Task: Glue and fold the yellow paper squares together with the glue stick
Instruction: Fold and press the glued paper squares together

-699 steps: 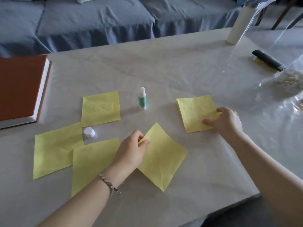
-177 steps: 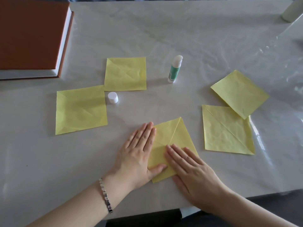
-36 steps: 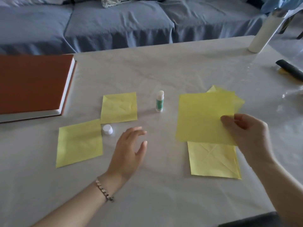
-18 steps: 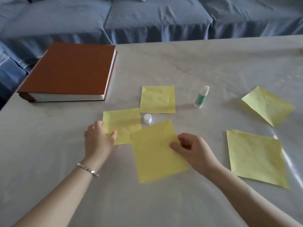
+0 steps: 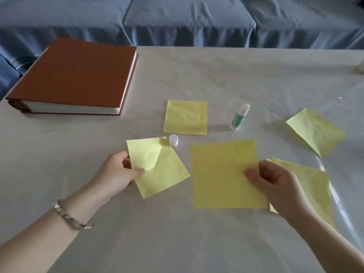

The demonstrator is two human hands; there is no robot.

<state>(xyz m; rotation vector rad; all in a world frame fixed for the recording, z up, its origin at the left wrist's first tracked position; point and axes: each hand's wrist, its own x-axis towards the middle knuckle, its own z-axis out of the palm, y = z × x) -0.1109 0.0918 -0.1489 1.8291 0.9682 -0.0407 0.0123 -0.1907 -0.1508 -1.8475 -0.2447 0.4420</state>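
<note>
Paper now fills both hands: the left hand [image 5: 118,174] has taken the small square [image 5: 157,166] by its left edge, thumb on top, while the right hand [image 5: 275,184] still pinches the big square [image 5: 222,174], drawn rightward so the two no longer overlap. They are held side by side, just in front of the open glue stick [image 5: 239,117] and its cap [image 5: 173,140], so gluing a fresh pair looks next.

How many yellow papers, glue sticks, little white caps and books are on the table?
yellow papers: 5
glue stick: 1
white cap: 1
book: 1
total: 8
</note>
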